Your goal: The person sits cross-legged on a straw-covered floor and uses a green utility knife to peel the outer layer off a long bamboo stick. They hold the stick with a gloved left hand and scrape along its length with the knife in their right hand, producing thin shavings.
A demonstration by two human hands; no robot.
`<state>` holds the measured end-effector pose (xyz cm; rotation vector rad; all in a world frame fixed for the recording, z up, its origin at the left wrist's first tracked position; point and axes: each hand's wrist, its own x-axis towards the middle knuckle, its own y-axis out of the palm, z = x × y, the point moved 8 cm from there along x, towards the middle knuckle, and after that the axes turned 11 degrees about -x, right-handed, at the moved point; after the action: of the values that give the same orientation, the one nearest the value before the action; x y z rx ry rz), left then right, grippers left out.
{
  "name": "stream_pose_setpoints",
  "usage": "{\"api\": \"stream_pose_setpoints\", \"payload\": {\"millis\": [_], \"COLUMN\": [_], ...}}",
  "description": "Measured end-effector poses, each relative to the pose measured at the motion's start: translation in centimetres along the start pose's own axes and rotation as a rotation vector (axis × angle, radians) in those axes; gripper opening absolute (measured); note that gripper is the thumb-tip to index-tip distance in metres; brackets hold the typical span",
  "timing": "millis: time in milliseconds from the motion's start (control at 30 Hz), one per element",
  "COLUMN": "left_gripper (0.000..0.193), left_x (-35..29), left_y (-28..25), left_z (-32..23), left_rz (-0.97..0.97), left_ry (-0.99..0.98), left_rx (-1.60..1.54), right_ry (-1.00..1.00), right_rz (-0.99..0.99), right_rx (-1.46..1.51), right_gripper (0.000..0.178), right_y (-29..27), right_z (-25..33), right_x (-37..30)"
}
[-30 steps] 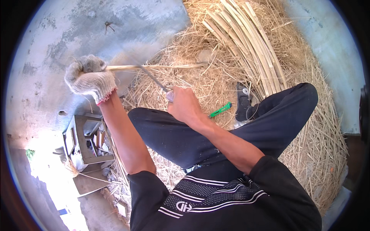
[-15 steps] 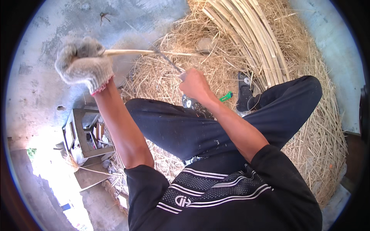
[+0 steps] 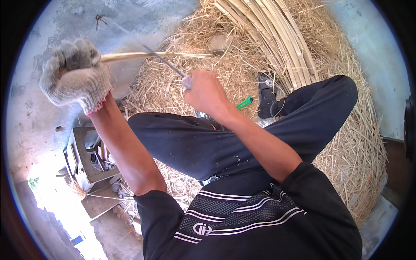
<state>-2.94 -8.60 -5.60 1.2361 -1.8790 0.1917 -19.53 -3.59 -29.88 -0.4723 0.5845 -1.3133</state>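
Note:
In a pale knitted work glove, my left hand [image 3: 77, 74] is closed around one end of a long light wooden strip [image 3: 125, 56], which looks like split bamboo. The strip runs out to the right above the shavings, its far end thin and frayed. My bare right hand [image 3: 208, 93] is closed on the wrapped handle of a knife [image 3: 175, 69]. Its thin dark blade slants up and left, crossing the strip about midway. I cannot tell whether the blade's edge touches the strip. Beyond my right wrist lies a green-handled cutter [image 3: 245, 102], partly hidden.
A thick pile of straw-like shavings [image 3: 346, 173] surrounds my crossed legs [image 3: 182, 134]. Several long pale strips [image 3: 286, 43] lie bundled ahead, beside my shoe [image 3: 266, 97]. A stone [image 3: 219, 43] sits among the shavings. At left stands a wooden frame [image 3: 82, 151] with clutter, near a wall [image 3: 43, 104].
Both hands have shifted a little to the left in the picture, with the strip and the knife still in them. The blade now crosses the strip nearer my gloved hand.

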Motion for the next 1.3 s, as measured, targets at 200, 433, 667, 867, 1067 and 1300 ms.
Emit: {"api": "stream_pose_setpoints", "payload": {"millis": [200, 433, 667, 867, 1067, 1300], "left_gripper": [0.037, 0.026, 0.028, 0.031, 0.032, 0.033], "left_x": [-0.8, 0.2, 0.2, 0.3, 0.7, 1.5], "left_y": [0.1, 0.1, 0.1, -1.2, 0.0, 0.0], "left_z": [0.8, 1.4, 0.6, 0.5, 1.5, 1.4], "left_rz": [-0.167, -0.036, 0.003, -0.272, -0.200, -0.133], "left_ry": [0.059, 0.019, -0.048, 0.048, 0.007, 0.011], "left_rx": [0.145, 0.012, 0.038, 0.207, 0.110, 0.085], "right_ry": [0.133, 0.031, 0.045, 0.153, 0.022, 0.051], "right_rz": [0.053, 0.091, -0.028, 0.116, 0.107, -0.017], "right_rx": [-0.070, 0.033, -0.022, 0.080, -0.086, 0.029], "right_gripper": [0.021, 0.022, 0.025, 0.025, 0.024, 0.023], "right_y": [0.8, 3.0, 1.4, 2.0, 3.1, 0.2], "right_z": [-6.4, -2.9, -0.7, -3.5, -3.7, -1.9], "right_x": [2.9, 1.2, 0.1, 1.7, 2.0, 0.5]}}
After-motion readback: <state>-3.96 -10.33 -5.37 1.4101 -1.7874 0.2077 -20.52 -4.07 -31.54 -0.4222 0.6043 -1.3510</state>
